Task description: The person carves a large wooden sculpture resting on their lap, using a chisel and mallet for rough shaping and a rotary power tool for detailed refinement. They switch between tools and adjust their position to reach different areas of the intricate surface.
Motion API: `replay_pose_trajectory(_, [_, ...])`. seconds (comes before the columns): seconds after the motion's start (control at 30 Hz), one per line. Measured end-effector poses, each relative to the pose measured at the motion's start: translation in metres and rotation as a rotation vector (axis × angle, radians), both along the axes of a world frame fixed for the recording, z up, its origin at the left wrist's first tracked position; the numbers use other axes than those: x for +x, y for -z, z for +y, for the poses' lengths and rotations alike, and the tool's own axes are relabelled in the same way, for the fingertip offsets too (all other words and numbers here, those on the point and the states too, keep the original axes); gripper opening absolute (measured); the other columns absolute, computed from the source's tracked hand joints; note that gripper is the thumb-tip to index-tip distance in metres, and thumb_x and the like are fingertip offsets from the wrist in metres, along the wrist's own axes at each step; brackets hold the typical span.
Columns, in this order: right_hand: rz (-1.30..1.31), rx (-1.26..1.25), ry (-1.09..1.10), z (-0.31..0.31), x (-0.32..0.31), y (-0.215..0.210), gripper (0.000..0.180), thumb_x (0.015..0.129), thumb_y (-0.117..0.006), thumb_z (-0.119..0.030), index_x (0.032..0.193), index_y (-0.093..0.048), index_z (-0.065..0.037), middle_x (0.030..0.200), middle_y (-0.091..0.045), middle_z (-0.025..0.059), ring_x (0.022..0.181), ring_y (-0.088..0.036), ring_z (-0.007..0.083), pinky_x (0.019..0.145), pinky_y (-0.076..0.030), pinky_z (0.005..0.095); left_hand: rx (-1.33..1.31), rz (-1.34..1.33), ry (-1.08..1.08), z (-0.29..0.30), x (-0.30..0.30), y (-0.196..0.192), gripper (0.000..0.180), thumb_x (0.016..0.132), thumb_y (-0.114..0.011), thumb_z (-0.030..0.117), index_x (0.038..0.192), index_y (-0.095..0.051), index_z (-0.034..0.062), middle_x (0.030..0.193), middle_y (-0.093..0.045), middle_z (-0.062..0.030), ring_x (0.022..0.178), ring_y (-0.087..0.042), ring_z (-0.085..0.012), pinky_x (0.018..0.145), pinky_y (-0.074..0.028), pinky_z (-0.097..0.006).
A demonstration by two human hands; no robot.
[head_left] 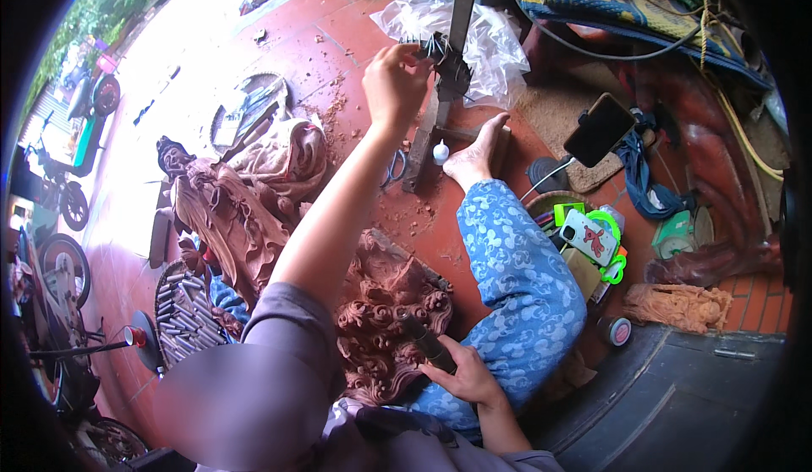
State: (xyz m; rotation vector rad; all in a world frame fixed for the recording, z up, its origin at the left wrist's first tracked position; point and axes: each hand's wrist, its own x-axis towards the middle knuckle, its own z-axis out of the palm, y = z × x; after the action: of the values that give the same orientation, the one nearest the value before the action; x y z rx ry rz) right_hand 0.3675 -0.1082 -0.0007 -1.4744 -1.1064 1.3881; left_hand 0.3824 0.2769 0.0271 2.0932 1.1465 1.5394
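Observation:
My left hand [395, 85] reaches out at the upper middle, its fingers bent together against a dark holder bristling with thin metal bits [436, 46]. Whatever is between those fingertips is too small to tell. The holder is fixed to an upright metal post [464, 7]. Close to my lap, my right hand [465, 374] is wrapped round a dark cylindrical tool [433, 347]; its far end lies over a carved reddish-brown wood piece [385, 290] with curled relief. A larger carved wooden figure [224, 210] lies to the left of my left forearm.
A round tray of metal rods [186, 311] sits at left. To the right are a phone on a holder [600, 130], another phone in a patterned case [589, 237], a small carving [677, 306] and a green scale [674, 235]. Clear plastic sheeting [499, 57] lies behind the post. Wood chips litter the tiles.

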Motion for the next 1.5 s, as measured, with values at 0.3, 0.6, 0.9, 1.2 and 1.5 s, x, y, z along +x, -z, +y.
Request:
replay_pose_trajectory(0.3, [-0.034,0.005,-0.061,0.001,0.0,-0.003,0.028,0.08,-0.071,-0.017,0.098,-0.056,0.0,0.076,-0.065,0.017,0.072,-0.068,0.0267,0.061,-0.05,0.0352,-0.782,-0.269,0.155,0.05,-0.021,0.052,0.051,0.077,-0.075,0.021,0.119,-0.058,-0.0028,0.106,-0.066,-0.0139,0.09,-0.063,-0.0167,0.076,-0.052,-0.028])
replay_pose_trajectory(0.6, [0.001,0.01,-0.03,0.0,-0.008,-0.006,0.028,0.08,-0.071,-0.014,0.1,-0.057,0.0,0.075,-0.063,0.0099,0.066,-0.061,0.0169,0.059,-0.047,0.0303,-0.724,-0.539,0.09,0.053,-0.044,0.049,0.025,0.079,-0.072,0.015,0.096,-0.068,-0.0039,0.081,-0.067,-0.0069,0.072,-0.06,-0.0125,0.068,-0.048,-0.025])
replay_pose_trajectory(0.9, [0.209,-0.044,-0.039,-0.026,-0.017,-0.012,0.015,0.081,-0.067,-0.006,0.09,-0.056,-0.003,0.066,-0.054,-0.0006,0.055,-0.048,0.0053,0.049,-0.038,0.0229,-0.779,-0.379,0.476,-0.175,-0.21,-0.05,0.024,0.093,-0.059,0.026,0.096,-0.061,0.002,0.088,-0.063,-0.0026,0.078,-0.059,-0.0085,0.072,-0.049,-0.023])
replay_pose_trajectory(1.2, [0.263,-0.005,-0.204,-0.061,-0.077,-0.062,0.016,0.082,-0.066,-0.004,0.093,-0.055,-0.004,0.067,-0.049,-0.0046,0.055,-0.044,0.0036,0.049,-0.035,0.0211,-0.705,-0.262,0.433,-0.335,-0.3,-0.073,0.025,0.095,-0.05,0.004,0.118,-0.058,0.0009,0.091,-0.063,-0.0076,0.079,-0.062,-0.0083,0.07,-0.051,-0.024])
replay_pose_trajectory(1.5, [0.151,0.019,-0.235,-0.086,-0.108,-0.097,0.032,0.083,-0.063,-0.005,0.114,-0.057,0.0,0.09,-0.058,-0.0008,0.082,-0.052,0.0082,0.074,-0.043,0.0233,-0.769,-0.495,0.54,-0.378,-0.322,-0.091,0.041,0.094,-0.054,0.006,0.134,-0.045,0.001,0.097,-0.058,-0.0041,0.086,-0.063,-0.0114,0.078,-0.052,-0.026])
